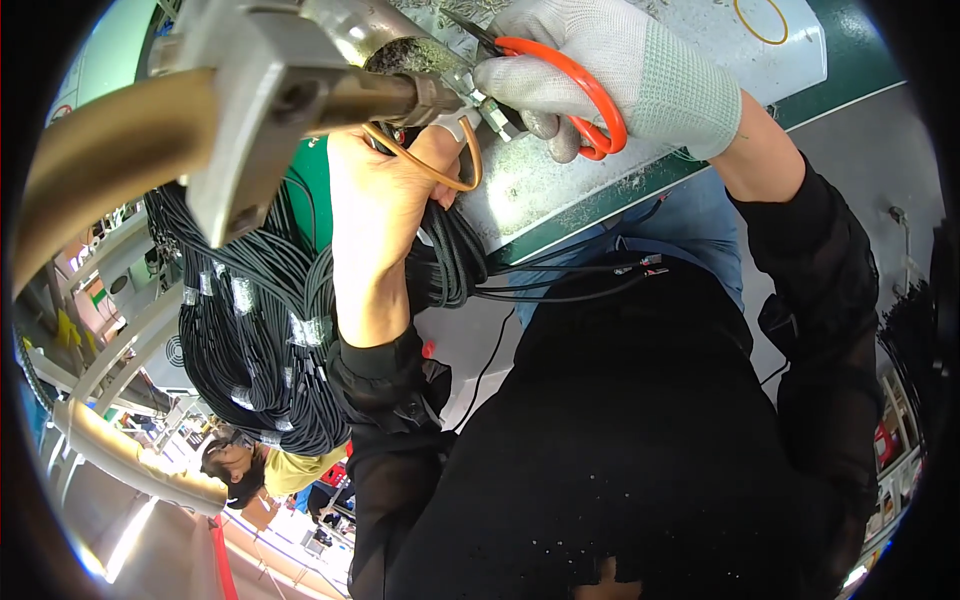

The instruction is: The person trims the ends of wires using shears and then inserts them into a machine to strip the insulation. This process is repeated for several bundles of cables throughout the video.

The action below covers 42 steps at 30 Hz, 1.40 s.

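Note:
My right hand (575, 70), in a white knitted glove, is closed around scissors (592, 88) with red-orange handles. Their dark blades point to the far left. My bare left hand (390, 190) is closed on black cable, whose coil (455, 255) hangs just below it; the fingertips are partly hidden. A tan band (474, 160) loops across its fingers. Between both hands is a small metal fitting (494, 115), close to the gloved fingertips. Just beyond my left hand, a metal cylinder (400, 50) has dark bits around its opening.
A blurred metal bracket with a tan hose (120, 150) juts in from the left. Large bundles of black cable (250, 340) hang at left. Small clippings litter the white worktop (560, 190); a yellow rubber band (762, 40) lies on it. Farther off is a person in yellow (300, 470).

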{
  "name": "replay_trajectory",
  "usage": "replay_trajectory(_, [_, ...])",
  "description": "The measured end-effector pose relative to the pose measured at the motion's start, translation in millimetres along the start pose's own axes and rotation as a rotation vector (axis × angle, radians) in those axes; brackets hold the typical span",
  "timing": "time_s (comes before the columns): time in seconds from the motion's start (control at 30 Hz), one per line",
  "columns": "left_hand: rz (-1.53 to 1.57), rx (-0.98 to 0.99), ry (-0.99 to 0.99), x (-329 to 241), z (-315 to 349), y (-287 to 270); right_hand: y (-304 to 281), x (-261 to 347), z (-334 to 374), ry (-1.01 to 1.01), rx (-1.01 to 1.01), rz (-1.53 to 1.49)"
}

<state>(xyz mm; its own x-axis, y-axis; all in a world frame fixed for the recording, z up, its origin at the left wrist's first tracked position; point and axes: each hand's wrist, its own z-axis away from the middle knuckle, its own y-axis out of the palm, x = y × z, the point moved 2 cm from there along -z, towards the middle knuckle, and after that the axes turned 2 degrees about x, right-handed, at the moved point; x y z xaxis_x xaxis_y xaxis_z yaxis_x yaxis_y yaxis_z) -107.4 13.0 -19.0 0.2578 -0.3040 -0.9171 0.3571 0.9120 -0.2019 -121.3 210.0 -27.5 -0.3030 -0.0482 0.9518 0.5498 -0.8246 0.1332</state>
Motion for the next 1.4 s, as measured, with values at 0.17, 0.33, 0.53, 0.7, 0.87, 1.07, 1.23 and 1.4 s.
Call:
replay_trajectory(0.17, [0.229, 0.042, -0.022, 14, 1, -3, 7, 0, 8, -0.031, -0.152, 0.002])
replay_trajectory(0.33, [0.418, 0.044, -0.198, 10, 38, 6, 15, -15, 48, -0.127, 0.067, 0.021])
replay_trajectory(0.53, [0.254, 0.159, -0.306, -4, 79, 13, 35, 0, 76, 0.356, 0.548, 0.077])
replay_trajectory(0.7, [0.142, 0.194, -0.264, -6, 92, 17, 37, -1, 84, 0.325, 0.63, 0.098])
replay_trajectory(0.87, [0.126, 0.21, -0.302, -13, 96, 22, 37, -3, 90, 0.354, 0.606, 0.089])
replay_trajectory(1.07, [0.163, 0.249, -0.193, -8, 98, 25, 35, -19, 99, -0.129, 0.503, 0.27])
replay_trajectory(1.23, [0.191, 0.315, -0.171, -5, 93, 28, 50, -3, 103, -0.128, 0.049, 0.339])
replay_trajectory(1.4, [0.308, 0.114, -0.147, -7, 97, 43, 53, -31, 115, -0.214, -0.099, 0.623])
